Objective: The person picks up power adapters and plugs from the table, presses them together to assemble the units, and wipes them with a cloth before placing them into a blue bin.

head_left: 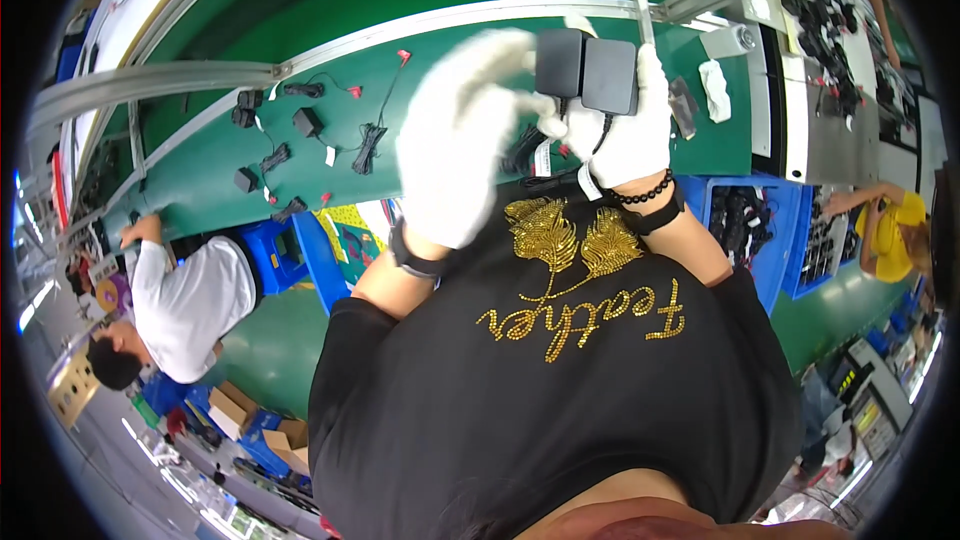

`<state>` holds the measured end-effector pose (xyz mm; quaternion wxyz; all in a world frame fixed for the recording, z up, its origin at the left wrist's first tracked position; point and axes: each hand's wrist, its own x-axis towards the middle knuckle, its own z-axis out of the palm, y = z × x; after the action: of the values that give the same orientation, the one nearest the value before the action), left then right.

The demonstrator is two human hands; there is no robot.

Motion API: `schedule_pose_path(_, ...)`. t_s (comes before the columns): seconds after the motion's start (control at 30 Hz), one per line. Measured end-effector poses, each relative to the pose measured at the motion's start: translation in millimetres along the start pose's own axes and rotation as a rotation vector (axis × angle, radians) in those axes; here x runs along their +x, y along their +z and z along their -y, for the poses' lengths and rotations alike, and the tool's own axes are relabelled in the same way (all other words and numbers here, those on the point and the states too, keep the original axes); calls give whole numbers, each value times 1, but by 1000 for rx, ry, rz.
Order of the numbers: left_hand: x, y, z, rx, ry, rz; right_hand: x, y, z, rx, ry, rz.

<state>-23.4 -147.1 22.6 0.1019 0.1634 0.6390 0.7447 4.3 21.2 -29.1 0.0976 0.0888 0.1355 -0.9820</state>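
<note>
My right hand (630, 140), in a white glove, holds two black power adapters (609, 77) side by side, their broad faces up. A cord with a white tag (589, 181) hangs from them toward my shirt. My left hand (452, 135), also gloved and blurred by motion, is just left of the adapters. Its thumb and fingers are apart and curve toward the left adapter's edge; whether they touch it I cannot tell. Under my hands, a bundled black cord (524, 148) with a white tag lies on the green bench (350, 195).
More adapters with coiled cords (307, 122) and red-tipped ends lie along the bench to the left. A white glove (714, 90) rests at the right. Metal frame bars (470, 10) cross the bench. Blue bins (765, 250) stand at right. Co-workers (190, 300) are at both sides.
</note>
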Motion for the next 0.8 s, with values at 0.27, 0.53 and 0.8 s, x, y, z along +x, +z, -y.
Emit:
schedule_pose_path(0.27, 53, -29, 7, 490, 289, 139, -12, 13, -11, 242, 142, 180)
schedule_pose_path(0.53, 62, 31, 32, 765, 352, 745, -37, 13, -49, -59, -279, -293)
schedule_pose_path(0.8, 39, 55, 57, 845, 806, 707, -74, -16, -53, 206, -335, 173)
